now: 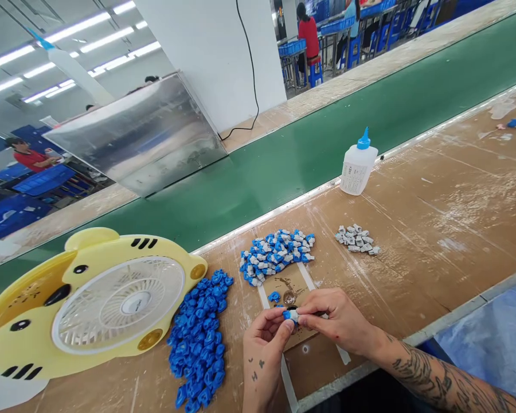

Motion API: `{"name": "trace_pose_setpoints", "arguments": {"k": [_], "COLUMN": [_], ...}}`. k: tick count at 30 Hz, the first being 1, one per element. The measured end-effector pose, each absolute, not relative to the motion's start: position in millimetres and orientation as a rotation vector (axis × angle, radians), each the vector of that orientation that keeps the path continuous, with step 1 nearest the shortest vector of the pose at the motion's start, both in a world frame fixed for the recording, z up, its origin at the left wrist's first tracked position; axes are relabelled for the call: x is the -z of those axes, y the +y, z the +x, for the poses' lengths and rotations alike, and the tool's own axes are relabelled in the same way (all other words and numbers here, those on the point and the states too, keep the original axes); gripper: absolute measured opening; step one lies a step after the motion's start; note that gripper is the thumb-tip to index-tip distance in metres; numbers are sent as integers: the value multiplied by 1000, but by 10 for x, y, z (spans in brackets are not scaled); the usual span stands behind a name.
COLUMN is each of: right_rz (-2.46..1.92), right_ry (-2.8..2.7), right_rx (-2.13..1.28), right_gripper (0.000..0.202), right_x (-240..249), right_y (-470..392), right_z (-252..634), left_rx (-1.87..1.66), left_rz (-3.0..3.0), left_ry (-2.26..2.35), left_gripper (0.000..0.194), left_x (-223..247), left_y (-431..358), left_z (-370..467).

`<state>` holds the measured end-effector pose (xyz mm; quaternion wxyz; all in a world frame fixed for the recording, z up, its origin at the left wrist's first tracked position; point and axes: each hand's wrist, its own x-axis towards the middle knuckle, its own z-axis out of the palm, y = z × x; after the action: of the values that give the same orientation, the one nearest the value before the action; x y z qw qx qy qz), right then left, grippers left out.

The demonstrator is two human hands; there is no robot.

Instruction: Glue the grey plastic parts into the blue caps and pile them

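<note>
A small blue-and-grey plastic piece (pixel 290 315) is pinched between the fingertips of both hands, over the work surface. My left hand (pixel 262 353) grips its blue side, while my right hand (pixel 341 318) closes on the grey side. Just beyond the fingers lie a loose blue part (pixel 274 296) and a small round dish (pixel 289 297), partly hidden by my right hand. Farther back is a heap of joined blue-and-grey pieces (pixel 277 252). A long pile of blue parts (pixel 200 338) spreads out left of my left hand. Several grey parts (pixel 356 238) sit in a small group beyond my right hand.
A yellow animal-shaped fan (pixel 124 304) stands at left. A white bottle with a blue nozzle (pixel 358 166) is at the table's back edge. Behind runs a green conveyor belt (pixel 284 166), with a metal panel (pixel 146 137) beyond it. Other people sit in the background.
</note>
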<state>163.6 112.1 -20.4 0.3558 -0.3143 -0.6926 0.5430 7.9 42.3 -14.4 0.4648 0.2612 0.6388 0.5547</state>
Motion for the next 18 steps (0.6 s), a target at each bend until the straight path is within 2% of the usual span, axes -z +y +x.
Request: {"name": "trace_pose_setpoints", "arguments": {"k": [5,9,13,18], "right_rz": [-828,-1016,-1323,-1466], "right_ry": [-1908,-1969,-1997,-2159], "right_rx": [-1271,-840,-451,-426], "right_gripper": [27,25,29,30], "right_x": [194,190,231,404], "right_y": [1225,1440,1647,1773], "right_z": [1720,2130,2655,2979], "left_rx": [-1327,-1225,-1145,-1143], "left_rz": [1010,1521,1745,1898], "left_ry": [1713,2032,1993,1998], "left_gripper": [30,27,18,26], "left_x": [106,17,-13,-116], "left_y": [685,1109,1544,1494], "left_z": [-183,-503,-613,-609]}}
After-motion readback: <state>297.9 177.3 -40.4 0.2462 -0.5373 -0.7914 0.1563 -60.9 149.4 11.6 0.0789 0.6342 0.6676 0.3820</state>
